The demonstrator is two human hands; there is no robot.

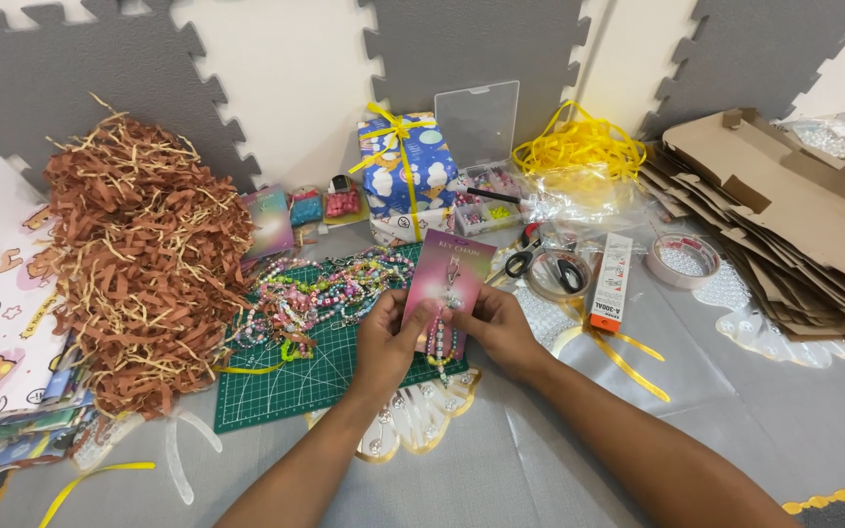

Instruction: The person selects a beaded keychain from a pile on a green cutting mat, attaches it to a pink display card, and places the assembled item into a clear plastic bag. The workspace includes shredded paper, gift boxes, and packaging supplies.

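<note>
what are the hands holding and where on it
Both hands, left and right, hold a pink keychain card by its lower side edges; a beaded chain hangs from it.

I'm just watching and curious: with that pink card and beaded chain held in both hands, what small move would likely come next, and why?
Probably a small press of the thumbs to seat the beaded chain flat against the pink card. The left hand and right hand both pinch the card above the green cutting mat, and the chain's clasp sits at the card's middle while the beads hang loose below.
</note>
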